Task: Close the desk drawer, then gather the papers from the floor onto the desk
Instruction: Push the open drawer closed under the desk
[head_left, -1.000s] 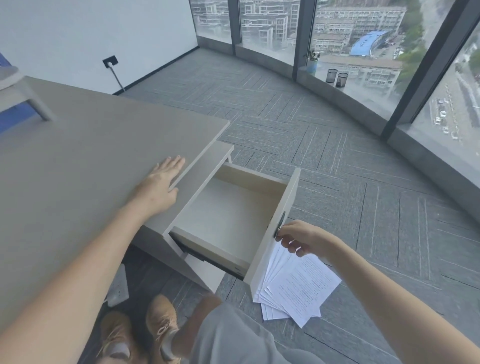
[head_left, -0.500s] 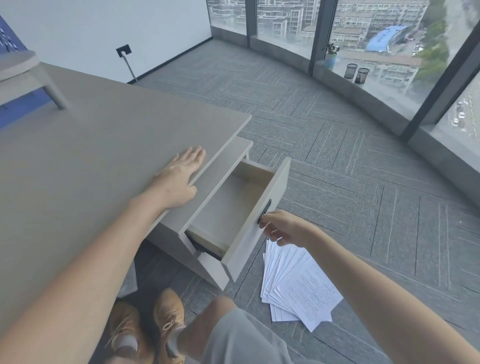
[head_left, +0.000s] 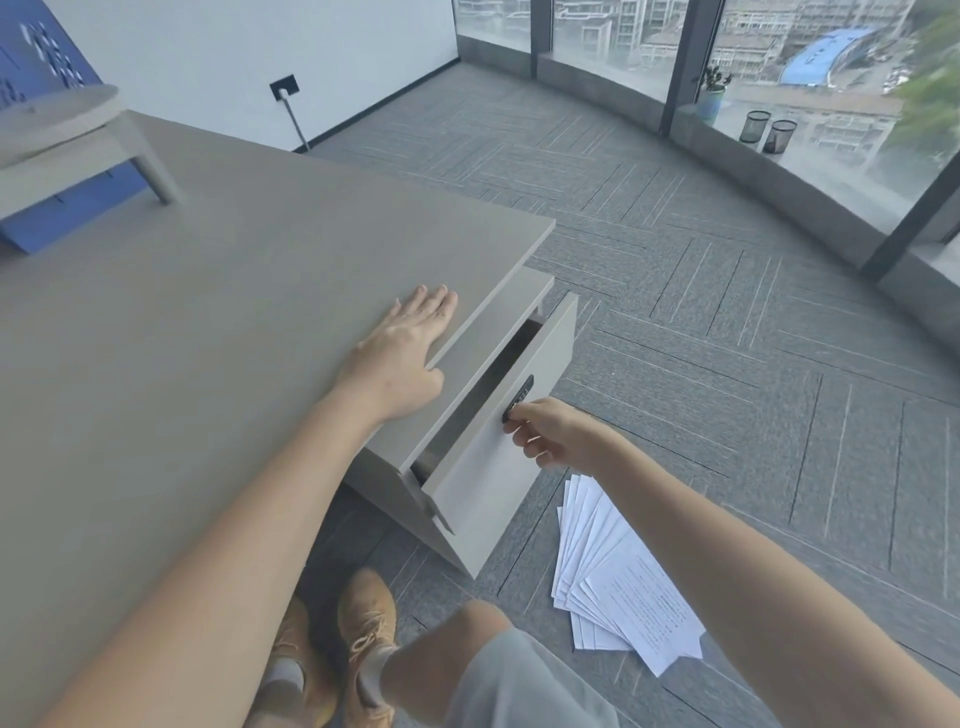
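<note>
The grey desk (head_left: 218, 332) fills the left half of the view. Its drawer (head_left: 498, 441) sticks out only a narrow gap on the desk's right side, showing a dark slit along its top. My right hand (head_left: 550, 434) presses curled fingers against the drawer front, right at the small black handle (head_left: 518, 399). My left hand (head_left: 402, 358) lies flat and spread on the desktop near its right edge. A fanned stack of printed white papers (head_left: 618, 587) lies on the carpet just right of the drawer, under my right forearm.
A small raised stand (head_left: 78, 140) sits on the desk's far left corner in front of a blue panel. Grey carpet stretches to curved windows, where two mesh cups (head_left: 766, 132) and a potted plant (head_left: 710, 98) stand on the sill. My brown shoes (head_left: 358, 644) are beside the desk's base.
The drawer has slid in from wide open to almost shut, with my right hand travelling along on its front. My left hand stayed flat on the desktop.
</note>
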